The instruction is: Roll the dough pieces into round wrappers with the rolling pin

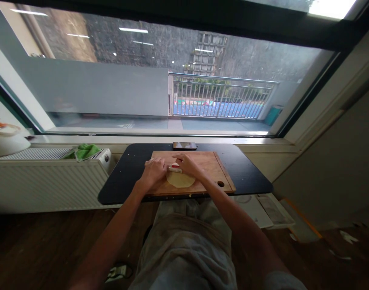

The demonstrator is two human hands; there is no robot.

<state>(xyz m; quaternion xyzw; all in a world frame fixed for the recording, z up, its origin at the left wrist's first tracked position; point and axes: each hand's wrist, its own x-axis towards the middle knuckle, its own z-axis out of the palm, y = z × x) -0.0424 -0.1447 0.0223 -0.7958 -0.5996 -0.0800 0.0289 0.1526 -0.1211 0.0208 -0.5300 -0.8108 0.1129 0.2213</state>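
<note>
A thin round sheet of pale yellow dough (180,180) lies flat on the wooden cutting board (207,159). Across its far edge is a pale cylinder with a red patch (174,169), used like a roller; its exact kind is unclear because both hands cover its ends. My left hand (155,168) is closed over the left end, fingers curled. The right end is under my right hand (186,164), with its fingers bent around it. The dough's near side lies uncovered between my wrists.
The board rests on a small black table (244,169) by a window. A phone-like object (184,146) lies behind the board. At left, a green cloth (85,152) hangs on a white radiator (51,181). The board's hole (221,184) is near right.
</note>
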